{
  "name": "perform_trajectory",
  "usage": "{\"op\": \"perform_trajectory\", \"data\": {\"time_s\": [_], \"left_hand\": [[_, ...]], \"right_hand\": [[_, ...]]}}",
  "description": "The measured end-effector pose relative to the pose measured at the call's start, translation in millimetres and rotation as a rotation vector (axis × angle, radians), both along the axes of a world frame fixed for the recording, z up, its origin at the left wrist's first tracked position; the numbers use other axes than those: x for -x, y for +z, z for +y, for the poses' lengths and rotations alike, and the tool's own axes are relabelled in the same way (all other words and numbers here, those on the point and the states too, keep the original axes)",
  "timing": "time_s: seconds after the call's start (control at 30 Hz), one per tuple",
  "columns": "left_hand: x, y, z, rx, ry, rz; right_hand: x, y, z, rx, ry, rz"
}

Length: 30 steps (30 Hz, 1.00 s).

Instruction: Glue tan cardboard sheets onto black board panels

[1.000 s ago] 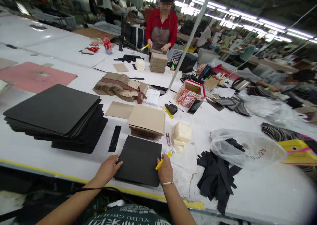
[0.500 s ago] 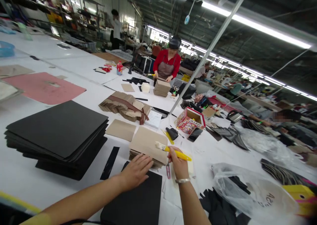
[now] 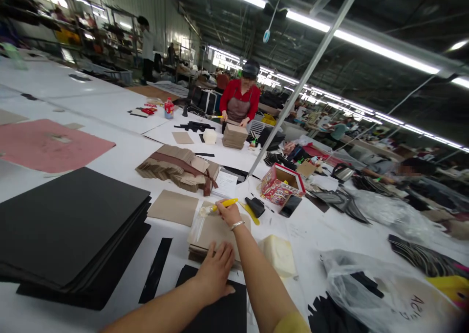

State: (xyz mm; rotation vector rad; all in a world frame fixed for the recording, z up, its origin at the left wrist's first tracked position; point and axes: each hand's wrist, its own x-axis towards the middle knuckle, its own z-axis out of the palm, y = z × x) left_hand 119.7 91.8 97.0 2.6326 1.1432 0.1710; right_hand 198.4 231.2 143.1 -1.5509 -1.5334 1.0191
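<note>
My right hand (image 3: 229, 213) grips a yellow-handled brush (image 3: 230, 202). Its pale bristles touch the far left part of the top sheet on a stack of tan boards (image 3: 223, 230), where a wet, whitish streak shows. Fingers spread, my left hand (image 3: 217, 269) rests on the near edge of that stack. Below this hand lies a black sheet (image 3: 223, 311), partly covered by my forearm. A single tan board (image 3: 174, 208) lies just left of the stack. To the right of my right forearm sits a cream-coloured block (image 3: 278, 256).
A tall pile of black sheets (image 3: 80, 220) stands at left, with a black strip (image 3: 157, 269) beside it. Beyond are a tied bundle of tan pieces (image 3: 176, 167), a red box (image 3: 280, 186) and a metal pole (image 3: 293, 98). A plastic bag (image 3: 384, 284) lies right. A co-worker (image 3: 240, 98) stands opposite.
My right hand has carried the brush leftward across the top board, leaving a wet streak. My left hand stays at the stack's near edge. The cream block has come into fuller view.
</note>
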Motion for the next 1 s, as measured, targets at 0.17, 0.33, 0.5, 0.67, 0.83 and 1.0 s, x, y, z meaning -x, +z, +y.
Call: {"op": "perform_trajectory", "data": {"time_s": [0.17,0.33,0.5,0.67,0.83,1.0], "left_hand": [[-0.6,4.1,1.6,0.027,0.001,0.0],[-0.9,2.3,0.3,0.011,0.012,-0.006],[-3.9,2.4,3.3,-0.036,0.037,-0.012],[-4.0,14.0,7.5,-0.111,0.053,0.029],[-5.7,14.4,12.5,-0.129,0.102,0.068],[-3.5,26.8,14.1,-0.067,0.136,0.01]], "right_hand": [[-27.0,-11.3,12.5,-0.031,-0.195,-0.022],[-106.0,-5.9,-18.6,-0.058,-0.338,-0.088],[-146.0,12.7,-45.4,-0.143,-0.352,-0.168],[-127.7,12.5,-87.7,-0.404,0.069,-0.508],[-119.5,11.6,-167.5,-0.431,0.272,-0.676],[-123.2,32.8,-230.0,-0.446,0.17,-0.476]]}}
